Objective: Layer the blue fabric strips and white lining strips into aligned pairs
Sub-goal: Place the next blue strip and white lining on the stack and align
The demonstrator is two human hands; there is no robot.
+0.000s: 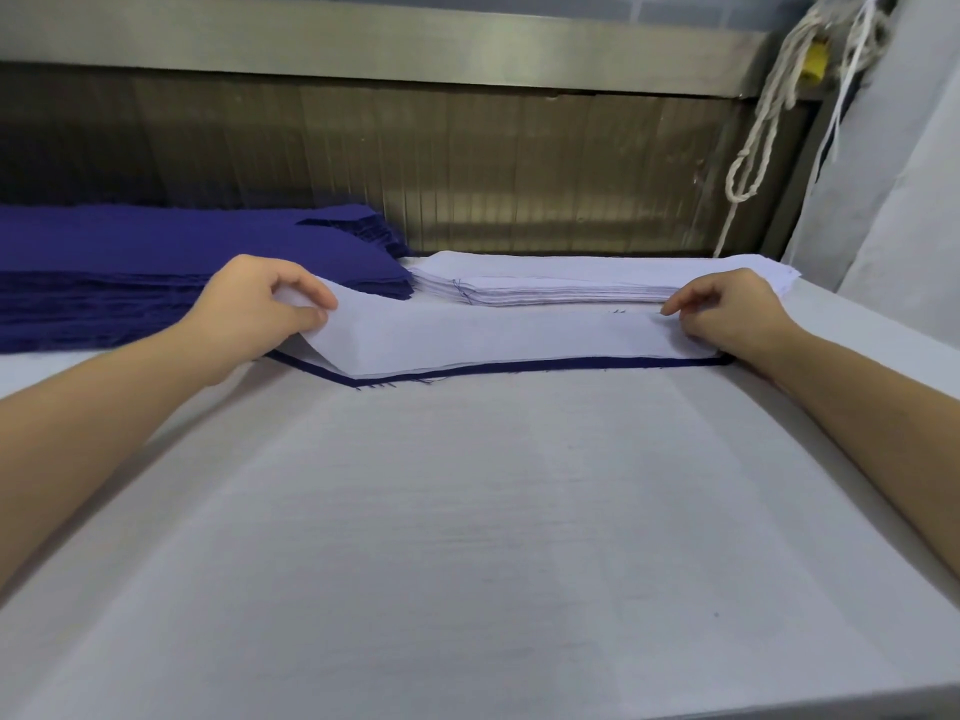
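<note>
Across the middle of the table (467, 537), one white lining strip (467, 340) lies lengthwise on top of a blue fabric strip (571, 364). Only a thin blue edge shows along the near side of the white one. That blue edge is widest at the left, where it bends at an angle.

On my feed, the left hand (254, 314) grips the left end of the white lining strip. Its fingers are curled over the top and the thumb sits below. That end is raised off the blue strip.

The right hand (727, 317) pinches the right end of the same strip, fingers curled, low against the table. The cloth curls up slightly under its palm.

Far left: a thick stack of blue strips (130, 272), touching the left wrist area from behind.

Far right of centre: a stack of white lining strips (571, 283), just beyond the working pair and beside the blue stack. A few loose blue threads lie on its near edge.

Behind both stacks I note a slatted panel (519, 163) under a metal rail (363, 44). A white cord (763, 122) hangs knotted at the far right.
</note>
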